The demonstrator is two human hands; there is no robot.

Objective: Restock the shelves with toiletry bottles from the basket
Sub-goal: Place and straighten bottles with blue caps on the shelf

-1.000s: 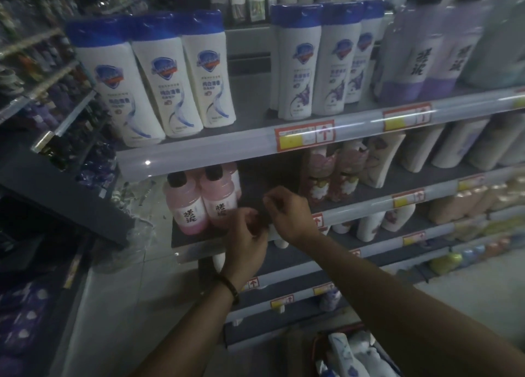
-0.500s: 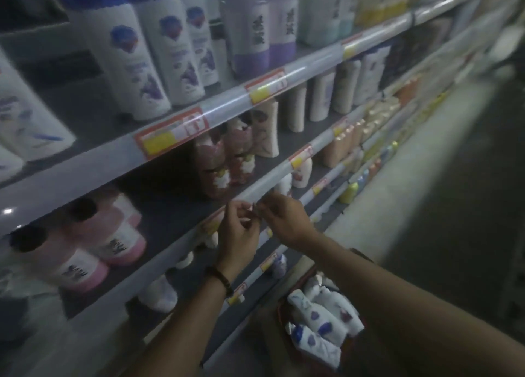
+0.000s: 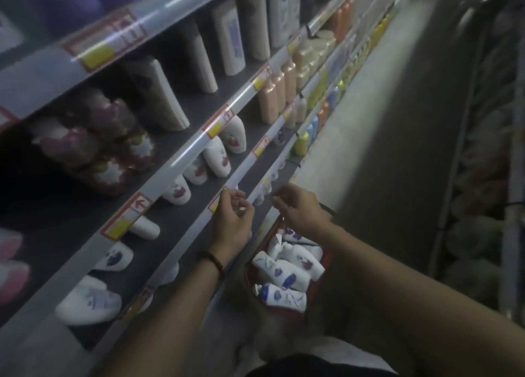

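White plastic toiletry bottles (image 3: 287,268), printed with blue, purple and red marks, lie flat and jumbled in a red basket (image 3: 249,274) on the floor (image 3: 383,149) at the foot of the shelving. Their long axes run roughly across the basket, and the caps that show point toward the shelf side. None of them is in hand.

Both hands hang above the basket, at the height of a lower shelf rail (image 3: 181,251). The right hand (image 3: 301,206) sits almost straight over the basket's far end, with its forearm crossing above the bottles. The left hand (image 3: 233,217) is beside it on the shelf side, its forefinger at or against the rail by a price tag. The fingers of both hands are curled with the tips drawn together. The blur hides whether either pinches something small, so I cannot tell their grip.

The bottles lie below the hands and a little back toward the person, so the next reach looks like a drop downward. The right hand is the nearer one, and a grasp across a bottle's width would suit how they lie.

The shelf behind the left hand carries similar white bottles (image 3: 176,192), with gaps between them.
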